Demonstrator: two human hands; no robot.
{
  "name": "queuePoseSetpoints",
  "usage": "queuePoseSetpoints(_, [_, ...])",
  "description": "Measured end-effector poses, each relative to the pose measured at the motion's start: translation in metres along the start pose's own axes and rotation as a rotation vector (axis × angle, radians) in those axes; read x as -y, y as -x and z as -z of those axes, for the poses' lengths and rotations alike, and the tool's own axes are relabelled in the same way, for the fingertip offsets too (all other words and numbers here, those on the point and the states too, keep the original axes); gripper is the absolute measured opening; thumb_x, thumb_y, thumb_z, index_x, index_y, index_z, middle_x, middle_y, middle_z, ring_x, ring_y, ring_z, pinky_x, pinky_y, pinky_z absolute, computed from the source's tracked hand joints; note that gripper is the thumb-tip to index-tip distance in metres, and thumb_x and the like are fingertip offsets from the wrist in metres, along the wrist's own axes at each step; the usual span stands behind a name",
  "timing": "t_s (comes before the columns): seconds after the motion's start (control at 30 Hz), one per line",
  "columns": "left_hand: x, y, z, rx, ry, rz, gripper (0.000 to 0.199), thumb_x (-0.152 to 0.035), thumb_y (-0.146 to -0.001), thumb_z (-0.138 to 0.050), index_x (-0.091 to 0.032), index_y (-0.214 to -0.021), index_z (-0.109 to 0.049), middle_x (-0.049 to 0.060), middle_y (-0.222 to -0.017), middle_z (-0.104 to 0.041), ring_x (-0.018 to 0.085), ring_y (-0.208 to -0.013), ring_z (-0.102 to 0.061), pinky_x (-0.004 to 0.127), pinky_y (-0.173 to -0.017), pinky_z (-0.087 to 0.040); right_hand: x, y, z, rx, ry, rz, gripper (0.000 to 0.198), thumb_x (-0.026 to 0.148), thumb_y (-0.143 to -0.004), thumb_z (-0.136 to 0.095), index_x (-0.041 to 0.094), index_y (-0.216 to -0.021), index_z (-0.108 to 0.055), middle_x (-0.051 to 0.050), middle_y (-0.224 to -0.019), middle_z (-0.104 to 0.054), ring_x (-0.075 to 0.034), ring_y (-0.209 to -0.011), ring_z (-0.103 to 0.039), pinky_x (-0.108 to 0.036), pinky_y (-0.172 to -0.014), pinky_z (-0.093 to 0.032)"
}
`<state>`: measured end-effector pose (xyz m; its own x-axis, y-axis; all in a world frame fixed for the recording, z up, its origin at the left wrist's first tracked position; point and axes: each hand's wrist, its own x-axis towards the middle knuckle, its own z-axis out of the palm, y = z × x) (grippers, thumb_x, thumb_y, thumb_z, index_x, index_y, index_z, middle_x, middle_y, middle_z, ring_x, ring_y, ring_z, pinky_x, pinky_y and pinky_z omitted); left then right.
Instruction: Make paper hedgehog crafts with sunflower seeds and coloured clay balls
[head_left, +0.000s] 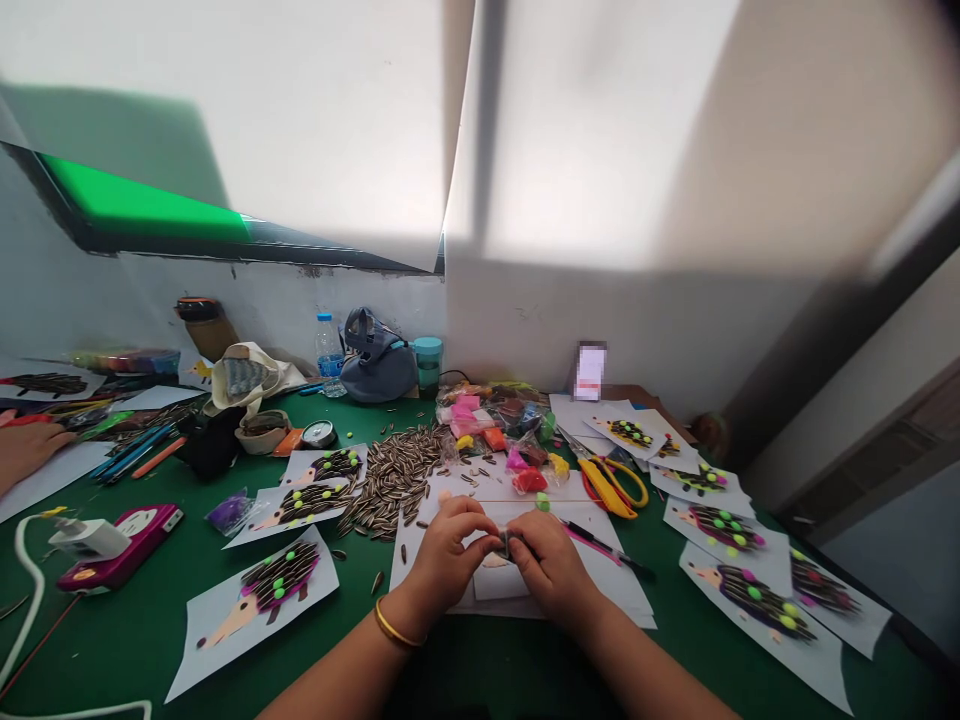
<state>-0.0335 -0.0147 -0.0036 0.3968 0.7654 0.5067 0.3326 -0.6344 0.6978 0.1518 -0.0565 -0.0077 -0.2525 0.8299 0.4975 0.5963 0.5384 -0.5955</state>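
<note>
My left hand and my right hand meet over a stack of white paper. Fingertips of both pinch together on a small dark piece, too covered to name. A yellow bangle circles my left wrist. Beneath the fingers lies a small white sheet with a pale peach shape, partly hidden. Close to my right hand are a black pen, a green clay ball and scissors with yellow handles. Striped sunflower seeds are heaped beyond my left hand.
Bagged coloured clay lies behind the paper. Hedgehog pictures made with seeds stand on both sides, such as a left one and a right one. A power strip is at left; another person's hand shows farther left. A phone leans at the back.
</note>
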Motion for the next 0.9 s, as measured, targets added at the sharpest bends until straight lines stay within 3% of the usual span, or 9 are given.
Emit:
queuePoseSetpoints(0.13, [-0.0019,-0.0001,0.0022,0.006,-0.054,-0.020,0.016,-0.035,-0.086,-0.065,-0.022,-0.079,-0.070,0.004,-0.083,-0.062,0.019,-0.084,-0.058,0.039,-0.091,-0.046,0.0006,0.0001,0.0006,-0.009,0.008,0.000,0.023,0.030,-0.096,-0.042,0.020,-0.087,-0.061,-0.003,-0.079,-0.062,-0.019,-0.077,-0.053,-0.033,-0.073,-0.037])
queuePoseSetpoints(0.37, [0.0000,0.0033,0.0002,0.020,-0.241,-0.096,0.017,-0.032,-0.091,-0.057,-0.022,-0.081,-0.066,0.004,-0.085,-0.063,0.019,-0.085,-0.057,0.047,-0.102,-0.037,-0.0028,0.0014,-0.0011,-0.036,0.068,0.031,0.022,0.030,-0.095,-0.042,0.020,-0.089,-0.061,-0.004,-0.082,-0.063,-0.019,-0.078,-0.054,-0.034,-0.074,-0.038])
queuePoseSetpoints(0.67, [0.0022,0.0024,-0.0042,-0.006,-0.057,0.002,0.007,-0.024,-0.088,-0.061,-0.022,-0.085,-0.067,0.003,-0.087,-0.066,0.018,-0.086,-0.062,0.044,-0.102,-0.042,-0.0035,0.0012,0.0012,-0.070,0.151,0.034,0.017,0.026,-0.093,-0.047,0.021,-0.100,-0.062,-0.006,-0.091,-0.066,-0.022,-0.086,-0.056,-0.037,-0.079,-0.038])
queuePoseSetpoints(0.9, [0.0043,0.0020,-0.0035,-0.025,-0.164,-0.005,0.005,-0.026,-0.086,-0.065,-0.023,-0.084,-0.069,0.001,-0.084,-0.067,0.018,-0.084,-0.061,0.049,-0.108,-0.034,-0.0059,0.0017,0.0001,-0.070,0.159,0.028,0.017,0.026,-0.094,-0.047,0.021,-0.101,-0.062,-0.006,-0.092,-0.066,-0.022,-0.088,-0.056,-0.037,-0.080,-0.037])
